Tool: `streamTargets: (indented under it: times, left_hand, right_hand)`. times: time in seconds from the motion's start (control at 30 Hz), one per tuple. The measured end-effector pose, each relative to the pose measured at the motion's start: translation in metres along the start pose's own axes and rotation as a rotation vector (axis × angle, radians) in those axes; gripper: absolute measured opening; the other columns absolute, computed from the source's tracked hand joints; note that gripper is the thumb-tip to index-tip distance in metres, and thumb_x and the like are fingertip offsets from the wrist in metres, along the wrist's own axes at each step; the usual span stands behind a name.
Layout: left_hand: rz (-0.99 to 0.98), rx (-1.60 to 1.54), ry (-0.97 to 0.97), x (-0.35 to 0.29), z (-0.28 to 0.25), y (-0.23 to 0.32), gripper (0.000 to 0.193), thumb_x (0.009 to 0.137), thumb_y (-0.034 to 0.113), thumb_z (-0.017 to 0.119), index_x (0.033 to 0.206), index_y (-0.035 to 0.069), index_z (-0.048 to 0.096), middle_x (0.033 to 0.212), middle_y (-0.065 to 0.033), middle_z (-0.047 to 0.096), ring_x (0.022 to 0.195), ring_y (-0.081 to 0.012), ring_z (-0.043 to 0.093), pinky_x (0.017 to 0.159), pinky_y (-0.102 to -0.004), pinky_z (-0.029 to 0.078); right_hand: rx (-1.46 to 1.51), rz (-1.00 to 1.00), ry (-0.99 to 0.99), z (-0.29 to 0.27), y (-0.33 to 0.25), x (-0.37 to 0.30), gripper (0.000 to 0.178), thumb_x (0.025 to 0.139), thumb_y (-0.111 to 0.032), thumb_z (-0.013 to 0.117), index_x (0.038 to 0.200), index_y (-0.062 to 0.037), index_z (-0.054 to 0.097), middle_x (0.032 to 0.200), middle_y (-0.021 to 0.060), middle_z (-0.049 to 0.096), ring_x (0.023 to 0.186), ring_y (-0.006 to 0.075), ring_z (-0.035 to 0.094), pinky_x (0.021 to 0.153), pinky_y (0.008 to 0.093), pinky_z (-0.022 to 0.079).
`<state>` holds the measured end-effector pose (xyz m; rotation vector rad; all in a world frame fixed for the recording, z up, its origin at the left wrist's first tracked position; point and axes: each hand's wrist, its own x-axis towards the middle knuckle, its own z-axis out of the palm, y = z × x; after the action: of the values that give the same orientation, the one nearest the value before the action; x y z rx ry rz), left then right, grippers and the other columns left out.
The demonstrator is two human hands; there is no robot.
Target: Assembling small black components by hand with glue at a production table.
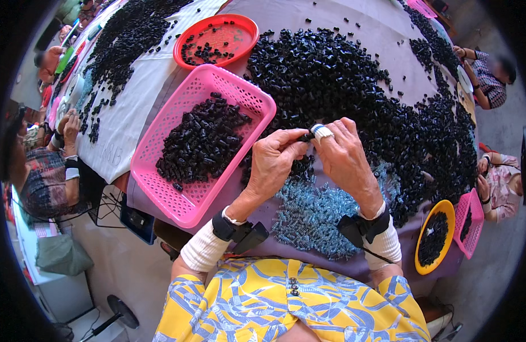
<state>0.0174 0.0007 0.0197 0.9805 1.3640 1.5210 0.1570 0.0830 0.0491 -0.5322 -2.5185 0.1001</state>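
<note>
My left hand (pixel 271 159) and my right hand (pixel 347 159) meet in the middle, above the near edge of a black heap. Between their fingertips is a small black plastic piece (pixel 306 137). The left thumb and forefinger pinch it from one side. White tape with blue stripes wraps a right fingertip, and the right fingers close on the same piece; their exact grip is partly hidden. Just below the hands lies a pile of small silvery-blue coil springs (pixel 314 219). To the left stands a pink perforated basket (pixel 186 211) holding many black pieces.
A large heap of black plastic pieces (pixel 331 74) spreads across the cloth-covered table. Behind the basket sits a red round tray (pixel 240 35) with scattered pieces. A yellow bowl (pixel 450 233) and another pink basket (pixel 474 208) are at right. Other people work along both sides.
</note>
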Motion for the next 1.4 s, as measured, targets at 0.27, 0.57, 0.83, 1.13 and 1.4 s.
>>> streamTargets:
  times: [0.27, 0.57, 0.83, 1.13, 1.4]
  left_hand:
    - [-0.002, 0.002, 0.037, 0.001, -0.001, -0.004, 0.022, 0.082, 0.001, 0.062, 0.104, -0.001, 0.065, 0.083, -0.0033, 0.065, 0.071, -0.0078, 0.059, 0.066, -0.0205, 0.050]
    - [0.021, -0.010, 0.037, -0.002, 0.004, -0.005, 0.021, 0.079, -0.003, 0.063, 0.100, -0.002, 0.067, 0.083, -0.0037, 0.061, 0.070, -0.0088, 0.059, 0.064, -0.0206, 0.049]
    - [0.241, 0.208, 0.043, -0.003, 0.006, -0.007, 0.025, 0.077, -0.008, 0.060, 0.100, -0.002, 0.067, 0.082, -0.0063, 0.061, 0.069, -0.0102, 0.058, 0.062, -0.0210, 0.048]
    - [-0.081, -0.097, 0.024, -0.001, 0.003, -0.011, 0.018, 0.080, -0.001, 0.061, 0.097, -0.003, 0.068, 0.093, -0.0071, 0.065, 0.076, -0.0114, 0.061, 0.069, -0.0207, 0.048]
    - [-0.283, -0.395, -0.022, 0.002, 0.007, -0.012, 0.024, 0.089, 0.015, 0.059, 0.105, -0.002, 0.063, 0.094, -0.0083, 0.065, 0.083, -0.0134, 0.063, 0.078, -0.0289, 0.053]
  right_hand:
    - [-0.084, -0.034, -0.002, 0.007, -0.002, -0.001, 0.011, 0.072, -0.003, 0.058, 0.081, 0.0018, 0.056, 0.078, 0.0124, 0.057, 0.081, 0.0266, 0.055, 0.081, 0.0399, 0.040]
    - [-0.057, -0.078, -0.052, 0.005, 0.001, -0.005, 0.009, 0.071, -0.003, 0.057, 0.077, 0.0021, 0.052, 0.074, 0.0139, 0.054, 0.076, 0.0281, 0.053, 0.075, 0.0382, 0.041]
    - [0.095, -0.033, -0.087, 0.004, 0.003, -0.009, 0.007, 0.072, 0.000, 0.056, 0.077, 0.0023, 0.051, 0.074, 0.0148, 0.053, 0.075, 0.0294, 0.053, 0.075, 0.0386, 0.042]
    - [0.069, 0.053, -0.063, 0.009, -0.008, -0.009, 0.017, 0.074, -0.010, 0.063, 0.081, 0.0018, 0.053, 0.076, 0.0159, 0.056, 0.076, 0.0297, 0.055, 0.080, 0.0407, 0.040]
    - [-0.024, 0.049, 0.052, 0.024, 0.007, -0.010, 0.028, 0.071, -0.020, 0.070, 0.080, 0.0010, 0.055, 0.072, 0.0133, 0.057, 0.072, 0.0282, 0.057, 0.081, 0.0408, 0.040]
